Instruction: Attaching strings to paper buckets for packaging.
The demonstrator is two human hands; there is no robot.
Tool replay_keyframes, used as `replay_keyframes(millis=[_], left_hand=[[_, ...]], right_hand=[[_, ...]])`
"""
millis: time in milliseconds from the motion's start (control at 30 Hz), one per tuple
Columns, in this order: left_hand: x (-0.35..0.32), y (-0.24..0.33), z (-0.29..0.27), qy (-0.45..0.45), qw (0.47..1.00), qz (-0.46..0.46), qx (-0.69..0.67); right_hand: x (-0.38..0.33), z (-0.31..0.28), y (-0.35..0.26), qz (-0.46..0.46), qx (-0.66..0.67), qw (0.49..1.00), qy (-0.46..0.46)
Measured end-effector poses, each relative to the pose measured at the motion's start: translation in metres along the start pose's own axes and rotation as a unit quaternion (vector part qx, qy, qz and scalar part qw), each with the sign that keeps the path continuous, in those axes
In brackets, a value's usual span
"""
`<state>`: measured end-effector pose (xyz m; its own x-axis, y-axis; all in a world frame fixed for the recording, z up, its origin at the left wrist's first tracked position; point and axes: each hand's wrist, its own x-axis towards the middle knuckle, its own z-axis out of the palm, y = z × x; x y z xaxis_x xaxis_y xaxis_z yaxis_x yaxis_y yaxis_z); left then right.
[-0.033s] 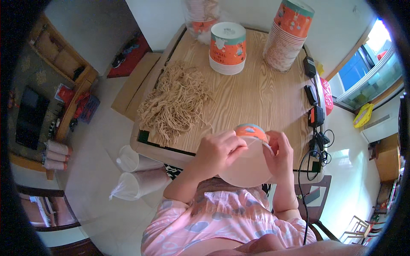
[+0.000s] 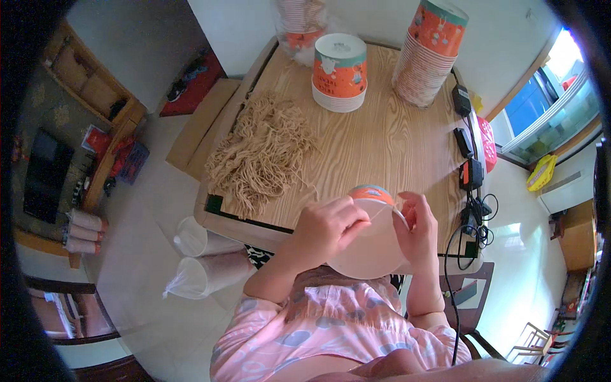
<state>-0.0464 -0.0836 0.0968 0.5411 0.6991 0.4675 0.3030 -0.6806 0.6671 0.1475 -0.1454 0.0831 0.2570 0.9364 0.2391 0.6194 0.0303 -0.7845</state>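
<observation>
I hold a paper cup (image 2: 372,251) with an orange and teal rim over the near edge of the wooden table (image 2: 394,140), its pale inside facing me. My left hand (image 2: 328,229) grips the cup's left side and pinches a thin tan string at the rim. My right hand (image 2: 417,232) holds the cup's right edge, fingers at the other end of the string. A loose pile of tan strings (image 2: 264,153) lies on the table to the left, apart from both hands.
A short stack of upturned orange and teal cups (image 2: 340,73) stands at the table's far middle, a tall stack (image 2: 429,54) at the far right, another (image 2: 302,25) behind. Power adapters and cables (image 2: 470,159) line the right edge. Bagged cups (image 2: 203,258) lie on the floor at left.
</observation>
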Motion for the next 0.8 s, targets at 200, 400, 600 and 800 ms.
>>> replay_keyframes(millis=[200,400,600,800], left_hand=[[-0.01,-0.006,0.009,0.0,1.0,0.003,0.029],[-0.024,-0.021,0.009,0.062,0.989,-0.058,0.117],[-0.035,-0.035,0.014,0.122,0.948,-0.223,-0.192],[-0.024,-0.04,0.021,0.111,0.917,-0.204,-0.324]], right_hand=[[0.0,0.011,0.025,0.085,0.06,0.992,-0.073],[-0.013,0.013,0.043,0.101,0.049,0.992,-0.058],[-0.023,0.009,0.031,0.087,0.03,0.994,-0.058],[-0.026,0.01,0.033,0.087,0.03,0.996,-0.023]])
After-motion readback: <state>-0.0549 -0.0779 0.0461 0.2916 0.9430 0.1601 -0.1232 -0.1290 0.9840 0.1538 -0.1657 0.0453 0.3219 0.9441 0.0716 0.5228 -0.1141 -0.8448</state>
